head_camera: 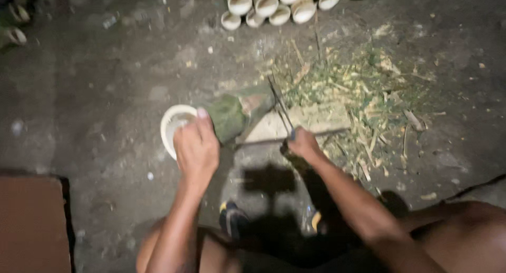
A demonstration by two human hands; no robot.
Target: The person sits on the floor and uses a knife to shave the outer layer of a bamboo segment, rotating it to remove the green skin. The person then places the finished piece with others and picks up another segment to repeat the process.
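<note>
A short green bamboo section (232, 115) was held tilted on a pale flat block (311, 120) lying on the dark ground (105, 83), its hollow white cut end (176, 126) turned toward the person. The left hand (196, 146) was closed over the near rim of the section, thumb on top, steadying it. The right hand (303, 144) was closed around the handle of a long thin blade (279, 107), which was set against the far, lower end of the section where it met the block; the blur left the exact contact point unclear. A heap of green and yellow shavings (363, 88) lay just beyond the block, and a cluster of finished cut sections (274, 6) was stacked well apart at the top of the view. A brown box (31, 220) sat at the lower left, and the feet (232, 217) were planted below the work. Judged from this, the step was best done with the section pressed firmly onto the block so it could not roll, the left fingers kept up at the rim and clear of the blade's path, and the strokes directed away from the body and the feet, thin slices being taken rather than deep bites.
</note>
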